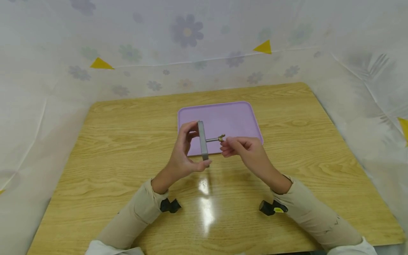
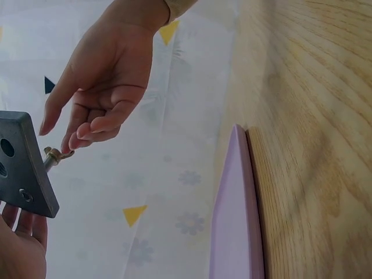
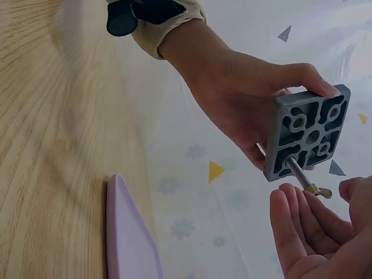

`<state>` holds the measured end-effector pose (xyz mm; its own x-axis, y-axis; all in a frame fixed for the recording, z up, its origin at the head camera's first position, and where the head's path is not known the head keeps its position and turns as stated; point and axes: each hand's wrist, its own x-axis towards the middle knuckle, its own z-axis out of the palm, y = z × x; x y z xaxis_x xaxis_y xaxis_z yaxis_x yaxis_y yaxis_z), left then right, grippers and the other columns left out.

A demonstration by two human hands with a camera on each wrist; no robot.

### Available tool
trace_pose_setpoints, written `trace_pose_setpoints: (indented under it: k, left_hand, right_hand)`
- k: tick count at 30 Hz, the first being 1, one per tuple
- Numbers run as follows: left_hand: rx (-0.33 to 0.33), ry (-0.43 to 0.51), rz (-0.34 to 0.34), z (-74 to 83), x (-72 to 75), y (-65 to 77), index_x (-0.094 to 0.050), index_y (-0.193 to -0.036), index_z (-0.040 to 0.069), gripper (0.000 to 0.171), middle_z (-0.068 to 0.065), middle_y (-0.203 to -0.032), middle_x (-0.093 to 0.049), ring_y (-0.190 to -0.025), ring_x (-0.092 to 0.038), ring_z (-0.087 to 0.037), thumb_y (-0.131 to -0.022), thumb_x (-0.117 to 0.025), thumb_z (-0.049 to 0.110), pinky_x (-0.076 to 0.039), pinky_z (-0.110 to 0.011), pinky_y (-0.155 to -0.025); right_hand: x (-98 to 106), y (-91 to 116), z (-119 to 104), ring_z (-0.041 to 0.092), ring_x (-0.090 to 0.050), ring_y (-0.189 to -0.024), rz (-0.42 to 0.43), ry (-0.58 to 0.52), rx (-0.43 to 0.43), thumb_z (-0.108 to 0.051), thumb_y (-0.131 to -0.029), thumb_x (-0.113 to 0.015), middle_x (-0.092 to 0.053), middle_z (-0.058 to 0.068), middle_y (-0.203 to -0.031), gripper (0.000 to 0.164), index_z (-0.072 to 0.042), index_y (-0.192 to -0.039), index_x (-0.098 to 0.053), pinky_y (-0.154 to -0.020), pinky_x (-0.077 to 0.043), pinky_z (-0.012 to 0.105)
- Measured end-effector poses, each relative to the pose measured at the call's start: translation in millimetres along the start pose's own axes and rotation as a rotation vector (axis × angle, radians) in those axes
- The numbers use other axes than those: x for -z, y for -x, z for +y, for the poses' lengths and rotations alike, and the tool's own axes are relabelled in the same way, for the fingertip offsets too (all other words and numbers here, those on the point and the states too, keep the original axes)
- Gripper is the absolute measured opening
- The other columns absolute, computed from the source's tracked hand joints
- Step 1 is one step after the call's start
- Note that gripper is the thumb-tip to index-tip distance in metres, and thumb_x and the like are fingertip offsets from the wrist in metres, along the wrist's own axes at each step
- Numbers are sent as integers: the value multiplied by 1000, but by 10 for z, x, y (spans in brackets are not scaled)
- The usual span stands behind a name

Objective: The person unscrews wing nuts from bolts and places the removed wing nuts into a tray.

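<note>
My left hand [image 1: 183, 152] holds a grey square plate [image 1: 202, 140] upright by its opposite edges, thumb at one and fingers at the other. In the right wrist view the ribbed face of the plate [image 3: 309, 132] shows several round holes. A threaded bolt [image 3: 297, 171] sticks out from one corner hole, with a brass wing nut [image 3: 317, 190] at its outer end. Close to that wing nut [image 2: 54, 154] is my right hand [image 1: 245, 150], its fingers loosely bent and the thumb apart from them. A fingertip seems to touch the nut's wing.
A shallow purple tray [image 1: 220, 106] lies on the wood-grain table [image 1: 127, 141] behind and below the hands. White sheeting [image 1: 204, 78] with flower prints and yellow triangles hangs round the table. Dark wrist cameras [image 1: 267, 208] sit at both cuffs.
</note>
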<state>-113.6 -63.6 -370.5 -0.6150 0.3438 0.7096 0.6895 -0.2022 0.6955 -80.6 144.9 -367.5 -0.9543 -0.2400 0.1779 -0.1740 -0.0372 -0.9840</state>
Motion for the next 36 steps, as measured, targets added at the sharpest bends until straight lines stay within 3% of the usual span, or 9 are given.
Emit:
trace_pose_setpoints:
  k: [8, 15, 31, 36]
  left_hand:
    - [1, -3, -5, 3, -9, 9, -28, -132, -11, 91, -18, -123, -40, -110, -40, -33, -65, -78, 26, -42, -44, -92]
    - [5, -3, -24, 4, -14, 13, -27, -133, -10, 91, -18, -124, -39, -110, -41, -33, -69, -77, 32, -42, -44, -92]
    - [9, 1, -21, 23, -16, 8, -27, -133, -10, 92, -18, -123, -39, -111, -39, -33, -70, -78, 34, -41, -44, -92]
    - [-1, -6, -7, 10, -7, 14, -27, -132, -11, 93, -18, -122, -40, -109, -40, -33, -70, -77, 38, -42, -44, -91]
  right_hand:
    - [-36, -41, -22, 36, -64, -84, 14, -43, -46, -25, -97, -49, -66, 18, -92, 38, 10, -99, -64, -76, -54, 39]
    - [-37, -76, -17, 28, -65, -84, 31, -78, -71, -18, -91, -59, -66, 18, -94, 30, 9, -102, -64, -78, -53, 42]
    - [-8, -91, 1, 29, -64, -88, 7, -8, 10, -12, -90, -61, -67, 13, -97, 22, 4, -105, -65, -80, -53, 37]
    - [-17, -43, -140, 27, -64, -85, 51, 111, 55, -9, -92, -57, -67, 13, -94, 19, 4, -103, -66, -78, -54, 34]
